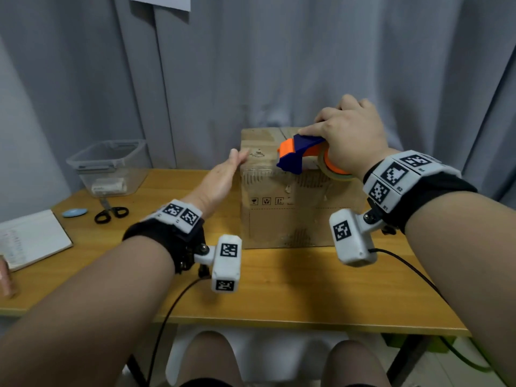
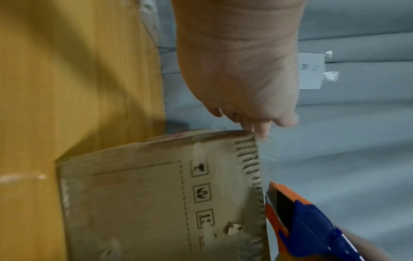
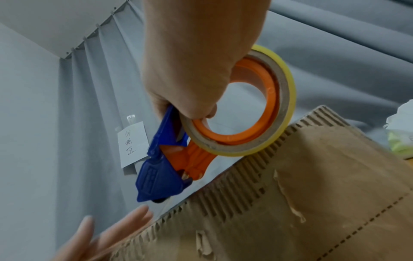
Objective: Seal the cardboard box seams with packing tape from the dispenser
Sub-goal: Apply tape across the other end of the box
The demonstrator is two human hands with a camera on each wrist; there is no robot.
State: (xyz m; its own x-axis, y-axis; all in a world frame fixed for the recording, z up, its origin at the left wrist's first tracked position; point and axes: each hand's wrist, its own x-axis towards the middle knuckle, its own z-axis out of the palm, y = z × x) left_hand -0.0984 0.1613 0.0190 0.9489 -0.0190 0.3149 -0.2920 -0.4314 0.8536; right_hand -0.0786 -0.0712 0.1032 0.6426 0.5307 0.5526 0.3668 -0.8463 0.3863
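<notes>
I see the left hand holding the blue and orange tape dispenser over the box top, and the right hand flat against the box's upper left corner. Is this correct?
The hands are swapped. In the head view the right hand grips the tape dispenser over the cardboard box, and the left hand lies flat against its upper left corner.

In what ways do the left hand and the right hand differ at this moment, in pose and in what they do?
The left hand is open, with straight fingers against the upper left edge of the cardboard box; the right hand is curled round the tape dispenser. The left hand holds nothing; the right hand carries the dispenser with its tape roll over the box top. The left hand is beside the box, the right hand above it. Both wear a wrist camera.
</notes>
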